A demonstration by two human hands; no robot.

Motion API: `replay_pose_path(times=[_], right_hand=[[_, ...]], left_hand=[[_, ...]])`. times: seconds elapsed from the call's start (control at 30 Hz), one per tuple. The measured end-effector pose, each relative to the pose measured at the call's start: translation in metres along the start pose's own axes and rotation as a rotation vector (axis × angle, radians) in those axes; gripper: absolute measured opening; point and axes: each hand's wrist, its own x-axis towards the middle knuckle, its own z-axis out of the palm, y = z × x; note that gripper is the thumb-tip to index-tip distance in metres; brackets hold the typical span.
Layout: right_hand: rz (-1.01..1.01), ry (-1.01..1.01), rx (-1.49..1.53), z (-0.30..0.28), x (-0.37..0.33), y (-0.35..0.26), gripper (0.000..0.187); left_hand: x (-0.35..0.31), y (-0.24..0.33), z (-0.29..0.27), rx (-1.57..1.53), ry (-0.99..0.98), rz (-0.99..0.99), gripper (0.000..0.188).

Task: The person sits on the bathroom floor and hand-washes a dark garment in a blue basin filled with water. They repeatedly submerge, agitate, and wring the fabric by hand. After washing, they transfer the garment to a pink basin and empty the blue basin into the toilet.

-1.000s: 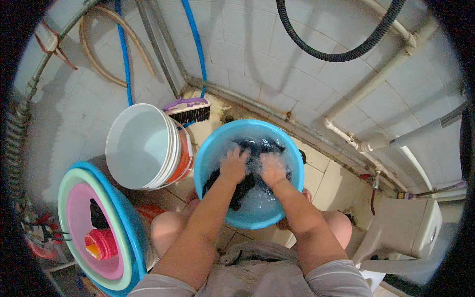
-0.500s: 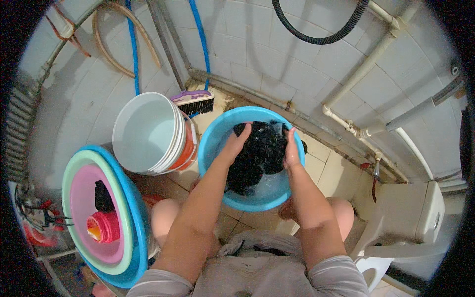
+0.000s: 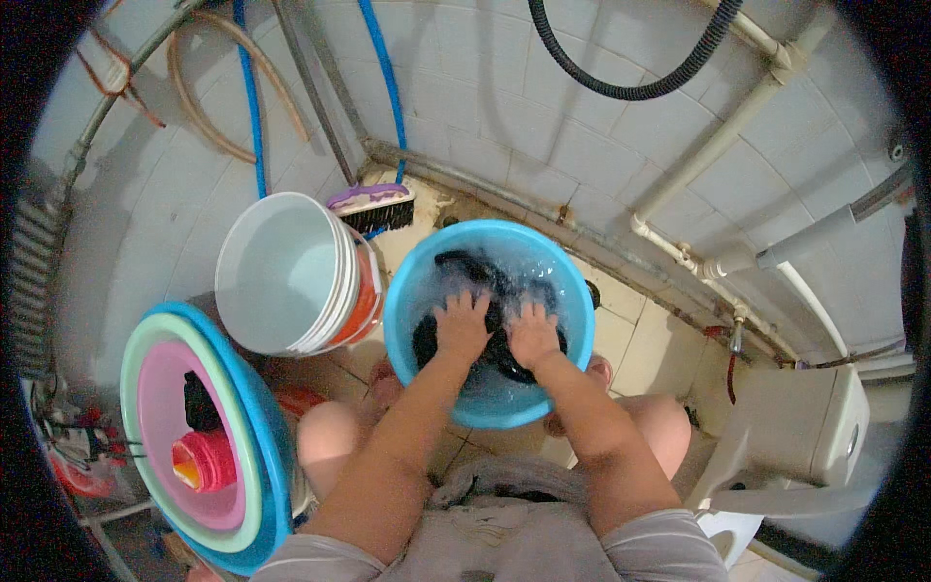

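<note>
A round blue basin [image 3: 497, 411] on the floor between my feet holds cloudy, sudsy water and a black wet cloth [image 3: 504, 361], probably a garment. My left hand [image 3: 464, 327] lies on the cloth with its fingers spread. Beside it, my right hand [image 3: 533, 336] also presses down with fingers apart. Both palms face downward, side by side over the middle of the basin. Part of the cloth is under the water, and its shape cannot be made out.
Left of the basin stands a white bucket [image 3: 281, 272]. Nested tubs, a green-rimmed one [image 3: 145, 339] among them, lean nearby with a red plastic container [image 3: 206, 460] inside. A purple-backed brush [image 3: 373, 206] rests by the wall. A tap [image 3: 737, 335] and a white toilet [image 3: 790, 422] are at the right.
Both hands have come down from holding the bunched black cloth at its sides and now press on it with spread fingers. The cloth has sunk and spread in the water.
</note>
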Motion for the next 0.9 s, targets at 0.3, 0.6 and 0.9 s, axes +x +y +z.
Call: replay_pose_path(times=[0.3, 0.6, 0.9], right_hand=[[0.333, -0.012, 0.315, -0.028, 0.065, 0.008, 0.034], [0.435, -0.045, 1.353, -0.077, 0.030, -0.002, 0.064], [-0.116, -0.119, -0.053, -0.078, -0.040, -0.002, 0.083]], left_hand=[[0.060, -0.001, 0.015, -0.309, -0.068, -0.180, 0.033], [0.078, -0.037, 0.028, -1.114, -0.041, -0.345, 0.068], [-0.025, -0.017, -0.041, -0.365, -0.265, 0.152, 0.073]])
